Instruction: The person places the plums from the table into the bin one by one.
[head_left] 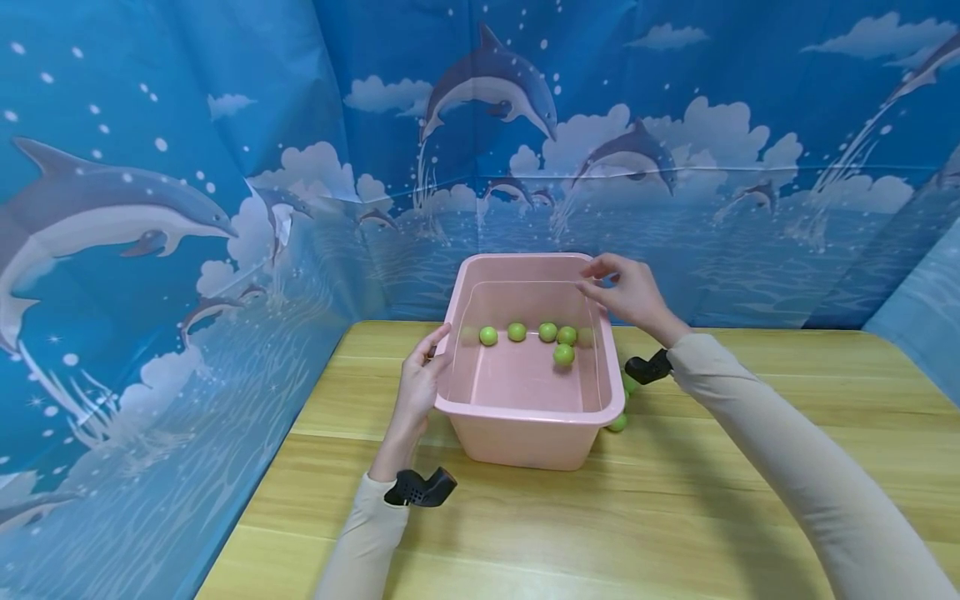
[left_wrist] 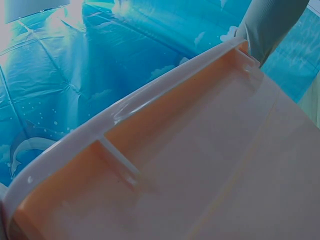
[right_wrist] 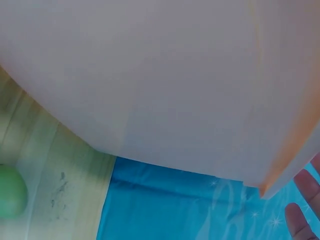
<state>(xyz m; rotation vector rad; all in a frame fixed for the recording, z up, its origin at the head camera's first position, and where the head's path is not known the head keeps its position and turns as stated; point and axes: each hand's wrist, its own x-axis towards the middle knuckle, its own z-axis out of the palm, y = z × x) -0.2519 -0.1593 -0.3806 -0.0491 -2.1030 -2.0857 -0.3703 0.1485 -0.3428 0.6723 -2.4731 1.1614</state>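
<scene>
A pink plastic basin (head_left: 528,437) stands on the table, with several small round green balls (head_left: 488,336) inside, mostly along its far end. One green ball (head_left: 564,355) is nearer its middle right. My left hand (head_left: 420,385) holds the basin's left rim, thumb and fingertips at the edge; most of that hand is out of the left wrist view, which shows the ribbed underside of the rim (left_wrist: 100,125). Over the far right rim is my right hand (head_left: 630,292), its thumb and index finger apart and nothing between them. Its fingertips (right_wrist: 307,185) show beside the rim in the right wrist view.
More green balls (head_left: 617,422) lie on the wooden table (head_left: 750,400) against the basin's right side, partly hidden by it. A blue dolphin-print curtain (head_left: 480,200) hangs behind the table and along its left. Both wrists carry black cameras (head_left: 422,487).
</scene>
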